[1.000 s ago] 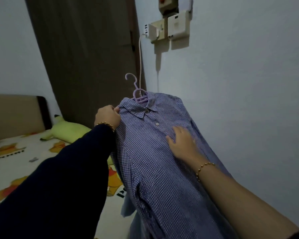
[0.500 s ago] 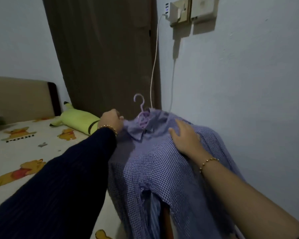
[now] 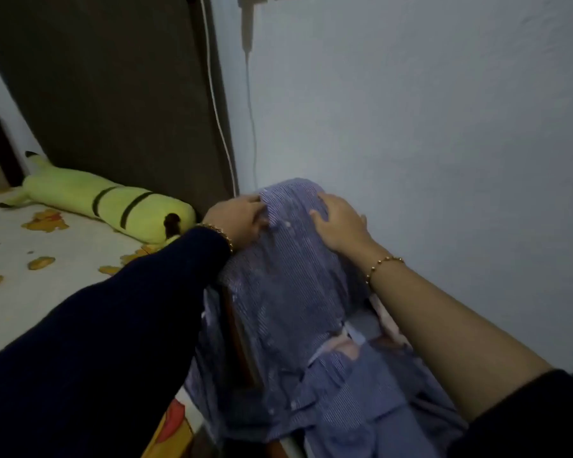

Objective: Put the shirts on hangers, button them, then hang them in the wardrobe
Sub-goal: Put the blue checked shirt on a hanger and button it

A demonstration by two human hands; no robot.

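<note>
A blue checked shirt [image 3: 288,292] is draped over an upright edge between the bed and the wall, its tail bunched at the bottom. My left hand [image 3: 237,219] grips the fabric at the shirt's upper left. My right hand [image 3: 339,223] lies on the shirt's top right with fingers spread and slightly curved over the cloth. The purple hanger is hidden under the shirt.
A bed [image 3: 30,285] with a cartoon-print sheet lies to the left. A long yellow-green plush toy [image 3: 106,206] rests along its far side. A dark brown door [image 3: 113,94] stands behind, and a white cable [image 3: 217,104] runs down by the pale wall [image 3: 411,127].
The shirt has come down from in front of me onto the edge by the wall. The hanger's hook no longer shows. The camera has tilted downward.
</note>
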